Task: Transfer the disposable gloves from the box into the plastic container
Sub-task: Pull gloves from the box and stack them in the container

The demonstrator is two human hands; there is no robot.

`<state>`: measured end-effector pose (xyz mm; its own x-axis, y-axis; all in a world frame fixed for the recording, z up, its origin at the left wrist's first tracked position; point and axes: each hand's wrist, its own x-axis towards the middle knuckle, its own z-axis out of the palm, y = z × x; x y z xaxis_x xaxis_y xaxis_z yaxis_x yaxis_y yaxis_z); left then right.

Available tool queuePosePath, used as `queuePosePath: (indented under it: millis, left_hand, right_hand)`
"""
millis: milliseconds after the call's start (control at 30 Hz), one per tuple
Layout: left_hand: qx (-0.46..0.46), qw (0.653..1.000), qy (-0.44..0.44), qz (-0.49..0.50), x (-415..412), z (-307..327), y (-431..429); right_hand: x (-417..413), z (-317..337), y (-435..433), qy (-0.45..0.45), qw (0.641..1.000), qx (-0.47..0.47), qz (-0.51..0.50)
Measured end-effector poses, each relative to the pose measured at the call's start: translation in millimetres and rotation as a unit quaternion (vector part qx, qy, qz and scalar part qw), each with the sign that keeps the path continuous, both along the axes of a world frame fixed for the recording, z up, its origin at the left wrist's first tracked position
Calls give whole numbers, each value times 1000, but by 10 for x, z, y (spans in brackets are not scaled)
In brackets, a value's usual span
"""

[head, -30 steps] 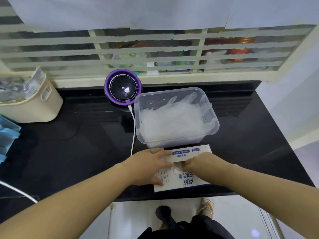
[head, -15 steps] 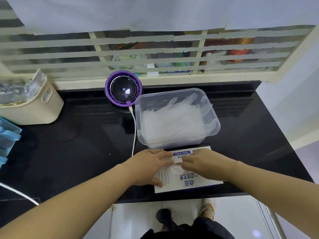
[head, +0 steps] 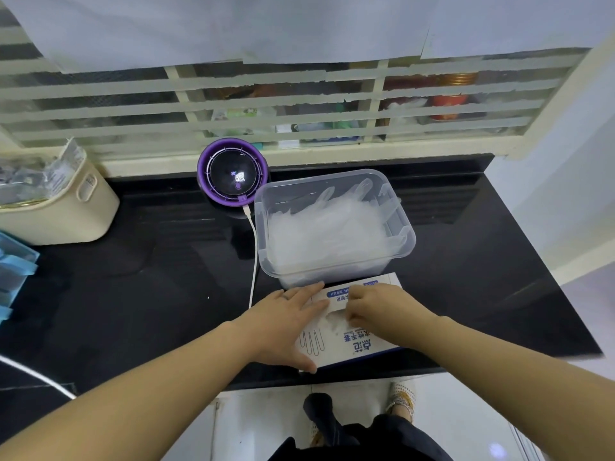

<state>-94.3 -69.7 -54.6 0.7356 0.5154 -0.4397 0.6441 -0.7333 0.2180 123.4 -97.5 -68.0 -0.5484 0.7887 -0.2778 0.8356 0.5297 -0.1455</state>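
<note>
A white and blue glove box (head: 357,344) lies flat at the counter's front edge. My left hand (head: 283,324) rests on its left side with straight fingers, thumb along the near edge. My right hand (head: 376,307) has its fingers curled at the box's top opening, where crumpled clear gloves (head: 329,322) show; it seems to pinch them. Just behind the box stands the clear plastic container (head: 407,227), holding a heap of clear disposable gloves (head: 326,234).
A purple round device (head: 233,176) with a white cable (head: 254,261) stands left of the container. A beige bin (head: 63,214) sits at the far left, blue packs (head: 15,274) beside it. The black counter (head: 133,277) ends near my feet; a barred window runs behind.
My right hand slid from the box's middle up to its top opening and curled its fingers there. The left hand stayed pressing on the box.
</note>
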Motion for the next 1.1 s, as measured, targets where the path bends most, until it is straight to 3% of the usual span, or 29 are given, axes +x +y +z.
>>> queuePosePath:
  millis: [133, 300, 467, 600, 733, 900, 1000, 1100]
  left_hand:
    - [3, 1000, 8, 0, 8, 28, 10]
    - [2, 1000, 18, 12, -62, 67, 42]
    - [1, 1000, 28, 5, -75, 83, 41]
    - [14, 999, 35, 4, -81, 135, 45]
    - [17, 999, 38, 0, -59, 184, 31]
    - [27, 999, 44, 3, -38, 169, 16]
    - [18, 999, 45, 5, -9, 145, 7]
    - [14, 999, 45, 10, 0, 159, 2]
  right_hand:
    - [-96, 7, 42, 84, 993, 67, -39]
    - [-92, 100, -38, 211, 959, 158, -104]
    - [-40, 107, -274, 228, 961, 130, -89]
    - [-38, 156, -274, 295, 934, 121, -163]
    - [-167, 195, -273, 291, 942, 101, -131]
    - [-216, 214, -202, 332, 909, 45, -249]
    - [-455, 236, -185, 280, 940, -2, -194]
    - [-636, 271, -128, 324, 925, -13, -197]
